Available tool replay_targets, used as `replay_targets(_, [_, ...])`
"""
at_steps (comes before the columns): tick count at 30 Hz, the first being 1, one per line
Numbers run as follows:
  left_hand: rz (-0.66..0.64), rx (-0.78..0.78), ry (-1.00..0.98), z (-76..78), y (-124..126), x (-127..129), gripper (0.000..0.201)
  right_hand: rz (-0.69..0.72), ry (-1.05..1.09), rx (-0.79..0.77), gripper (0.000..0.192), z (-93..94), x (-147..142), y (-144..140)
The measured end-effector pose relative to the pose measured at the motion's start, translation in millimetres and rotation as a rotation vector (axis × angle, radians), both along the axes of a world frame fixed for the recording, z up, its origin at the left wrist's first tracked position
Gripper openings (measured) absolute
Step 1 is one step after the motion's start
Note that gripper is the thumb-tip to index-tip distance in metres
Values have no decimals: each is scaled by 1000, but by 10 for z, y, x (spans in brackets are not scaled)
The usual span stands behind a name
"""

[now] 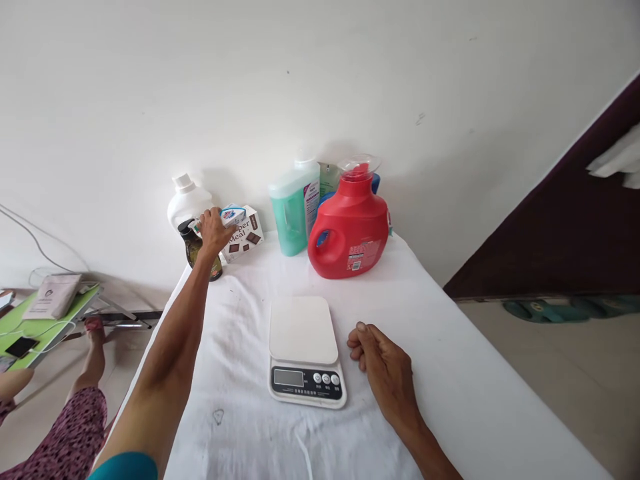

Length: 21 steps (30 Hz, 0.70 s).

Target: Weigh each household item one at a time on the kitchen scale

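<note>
My left hand (215, 232) reaches to the back left of the cloth-covered table. Its fingers and thumb are closed around the near end of a small white-and-blue packet (233, 214); the palm side is hidden. Right behind it stands a white box with chocolate squares printed on it (245, 237). A dark pump bottle (194, 248) is just left of my wrist, partly covered by it. My right hand (383, 370) is loosely curled beside a white kitchen scale (304, 333), with nothing visible in it. The scale's plate bears nothing and its display looks blank.
Against the wall stand a white jug (187, 200), a green liquid bottle (290, 217) and a red detergent jug (350, 233) with a clear cover on top. At left, a person's legs (83, 420) show beside a low green table (70, 323). Green slippers (545, 311) lie on the floor at right.
</note>
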<state>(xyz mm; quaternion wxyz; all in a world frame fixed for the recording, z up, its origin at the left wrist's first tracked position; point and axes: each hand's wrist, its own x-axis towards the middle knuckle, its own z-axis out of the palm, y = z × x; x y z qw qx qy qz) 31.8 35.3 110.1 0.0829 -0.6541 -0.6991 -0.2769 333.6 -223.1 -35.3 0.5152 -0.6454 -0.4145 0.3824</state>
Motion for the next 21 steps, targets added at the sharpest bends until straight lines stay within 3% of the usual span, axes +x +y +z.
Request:
replay_targets(3, [-91, 98, -61, 4, -396, -5, 58, -2, 19, 28, 64, 35, -17, 1])
replay_targets(5, [-233, 104, -111, -82, -790, 10, 61, -5, 31, 50, 65, 57, -24, 2])
replay_targets(9, [-557, -114, -267, -444, -1669, 178, 62, -2, 50, 85, 70, 69, -26, 1])
replay_targets(12, [-651, -271, -327, -717, -2133, 405, 58, -4, 40, 102, 72, 57, -31, 0])
replay_targets(16, [-651, -340, -284, -889, -2326, 627, 57, -5, 37, 117, 73, 56, -41, -2])
replay_targets(21, [-635, -325, -179, -918, -2308, 685, 54, 5, 42, 129, 75, 74, -48, -6])
